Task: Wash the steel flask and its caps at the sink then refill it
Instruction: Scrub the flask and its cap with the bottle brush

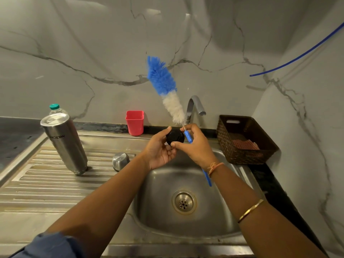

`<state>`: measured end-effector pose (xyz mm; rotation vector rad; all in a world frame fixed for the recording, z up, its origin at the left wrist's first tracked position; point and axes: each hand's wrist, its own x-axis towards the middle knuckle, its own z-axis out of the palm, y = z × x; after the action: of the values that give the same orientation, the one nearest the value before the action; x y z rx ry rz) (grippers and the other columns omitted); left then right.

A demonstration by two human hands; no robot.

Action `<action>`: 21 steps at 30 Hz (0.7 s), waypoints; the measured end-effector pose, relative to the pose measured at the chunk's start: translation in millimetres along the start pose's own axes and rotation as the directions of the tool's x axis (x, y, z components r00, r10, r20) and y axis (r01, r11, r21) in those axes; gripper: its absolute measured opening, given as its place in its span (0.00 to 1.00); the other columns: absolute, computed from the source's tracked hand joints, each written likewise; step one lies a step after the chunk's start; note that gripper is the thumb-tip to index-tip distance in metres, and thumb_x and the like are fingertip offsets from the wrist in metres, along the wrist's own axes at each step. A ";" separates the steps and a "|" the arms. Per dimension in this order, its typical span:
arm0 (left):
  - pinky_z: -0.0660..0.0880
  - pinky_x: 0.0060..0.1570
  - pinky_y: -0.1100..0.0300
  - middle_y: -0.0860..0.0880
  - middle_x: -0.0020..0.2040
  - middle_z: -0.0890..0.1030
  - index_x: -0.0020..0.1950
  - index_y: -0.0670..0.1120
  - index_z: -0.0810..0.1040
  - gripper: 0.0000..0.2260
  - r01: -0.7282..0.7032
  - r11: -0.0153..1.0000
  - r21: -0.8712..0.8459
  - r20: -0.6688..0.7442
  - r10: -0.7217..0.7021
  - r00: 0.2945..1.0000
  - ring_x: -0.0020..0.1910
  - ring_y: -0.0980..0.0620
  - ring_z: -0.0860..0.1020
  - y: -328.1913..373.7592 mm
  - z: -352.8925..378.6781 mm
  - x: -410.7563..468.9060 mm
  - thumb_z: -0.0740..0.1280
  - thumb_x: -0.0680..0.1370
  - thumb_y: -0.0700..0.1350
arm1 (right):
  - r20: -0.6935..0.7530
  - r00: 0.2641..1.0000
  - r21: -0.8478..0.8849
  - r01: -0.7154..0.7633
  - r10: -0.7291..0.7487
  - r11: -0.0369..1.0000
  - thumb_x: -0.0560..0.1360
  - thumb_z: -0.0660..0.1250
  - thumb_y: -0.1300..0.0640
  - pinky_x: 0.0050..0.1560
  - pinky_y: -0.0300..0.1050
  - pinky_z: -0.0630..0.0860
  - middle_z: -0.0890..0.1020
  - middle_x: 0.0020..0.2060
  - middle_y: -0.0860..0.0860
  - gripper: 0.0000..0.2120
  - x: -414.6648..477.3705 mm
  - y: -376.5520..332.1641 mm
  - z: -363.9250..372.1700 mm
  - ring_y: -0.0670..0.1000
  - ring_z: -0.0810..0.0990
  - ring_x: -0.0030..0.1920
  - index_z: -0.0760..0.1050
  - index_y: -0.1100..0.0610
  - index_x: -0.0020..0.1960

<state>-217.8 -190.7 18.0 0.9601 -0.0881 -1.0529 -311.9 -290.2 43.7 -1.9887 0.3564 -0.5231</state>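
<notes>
From my feed, the left hand [158, 151] is palm-up over the sink [158, 192], thumb and fingers curled round a round black cap [175, 137] and holding it just in front of the tap [195, 107]. The right hand [195, 146] grips the blue handle of a bottle brush [168, 94]. Its thumb tip touches the near edge of the cap, and its fingers are wrapped round the handle just below the bristles. The brush stands tilted, with the blue and white bristles leaning up and to the left against the marble wall and the handle's end poking out below the wrist. That wrist wears an orange thread [214, 167], and a gold bangle [251, 210] sits farther down the forearm.

I can see no water running from the tap, and the basin under the hands holds only its drain.

On the ribbed drainboard [46, 183] to the left, the steel flask [65, 144] stands mouth-down, its lettering upside down. A small steel cap [120, 161] sits dome-up near it, between the flask and the basin. Behind the flask stands a clear plastic bottle [55, 108] with a green lid.

A red plastic cup [135, 122] stands at the back edge by the wall. Right of the tap is a brown woven basket [223, 142] with a reddish cloth [245, 145] inside. A thin blue tube [297, 54] runs across the right wall.
</notes>
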 end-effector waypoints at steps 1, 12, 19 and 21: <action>0.77 0.34 0.63 0.45 0.35 0.79 0.54 0.41 0.76 0.17 -0.005 0.999 -0.051 0.021 0.006 1.000 0.30 0.53 0.77 -0.3 0.0 -0.9 0.68 0.73 0.53 | -0.048 0.999 0.001 0.014 -0.013 1.000 0.69 0.74 0.59 0.41 0.24 0.71 0.75 0.49 0.47 0.20 -0.4 0.0 1.9 0.44 0.74 0.49 0.69 0.56 0.55; 0.78 0.51 0.56 0.38 0.47 0.82 0.57 0.39 0.75 0.13 -0.163 0.951 -0.261 0.114 0.198 0.974 0.45 0.46 0.83 -6.7 2.9 -3.9 0.64 0.76 0.43 | -0.157 0.983 -0.040 0.093 -0.098 0.995 0.68 0.75 0.54 0.49 0.29 0.74 0.79 0.52 0.48 0.22 2.5 2.0 8.5 0.45 0.77 0.52 0.73 0.56 0.58; 0.68 0.64 0.56 0.52 0.61 0.76 0.66 0.54 0.70 0.26 -0.344 0.712 0.612 0.204 0.278 0.939 0.62 0.54 0.73 2.2 -20.0 -7.5 0.71 0.70 0.40 | -0.066 0.990 -0.204 0.111 -0.127 0.973 0.68 0.75 0.55 0.47 0.24 0.66 0.77 0.53 0.48 0.24 7.9 2.1 -7.3 0.44 0.73 0.53 0.72 0.57 0.62; 0.68 0.61 0.69 0.56 0.61 0.75 0.69 0.51 0.69 0.30 -0.477 0.374 0.795 0.296 0.448 0.844 0.60 0.64 0.72 2.8 -20.1 -4.2 0.75 0.69 0.40 | -0.036 0.989 -0.246 0.132 -0.145 0.960 0.67 0.76 0.56 0.48 0.24 0.67 0.78 0.55 0.50 0.25 8.8 2.9 -8.8 0.44 0.74 0.53 0.72 0.57 0.61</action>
<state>-208.3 -174.4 9.3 1.6894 -0.9529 -0.4181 -308.9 -302.2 46.5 -2.2522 0.3284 -0.6486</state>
